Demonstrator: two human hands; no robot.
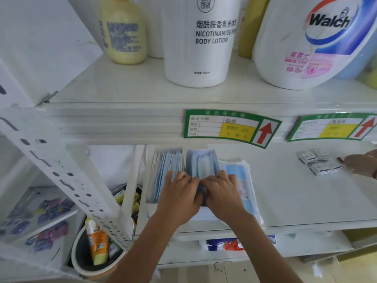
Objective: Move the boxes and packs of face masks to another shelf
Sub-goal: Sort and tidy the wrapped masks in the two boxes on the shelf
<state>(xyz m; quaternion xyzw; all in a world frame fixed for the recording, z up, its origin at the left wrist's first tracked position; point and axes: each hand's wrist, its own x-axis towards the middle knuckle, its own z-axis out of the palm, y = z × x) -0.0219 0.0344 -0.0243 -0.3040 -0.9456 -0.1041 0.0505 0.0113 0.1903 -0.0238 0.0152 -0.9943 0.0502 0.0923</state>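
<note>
Two open white boxes of blue face masks stand side by side on the middle shelf (295, 201): the left box (166, 166) and the right box (202, 162). A clear plastic pack of blue masks (240, 176) lies flat just to their right. My left hand (180, 198) and my right hand (221, 193) meet at the front of the right box. The fingers of both curl into the blue masks in it. The front of that box is hidden under my hands.
On the shelf above stand a yellow bottle (122, 31), a white body lotion bottle (199, 41) and a Walch jug (308, 41). Small white boxes (318, 162) lie far right, beside another person's hand (361, 164). A slanted perforated post (67, 180) crosses at left; a bucket (95, 258) stands below.
</note>
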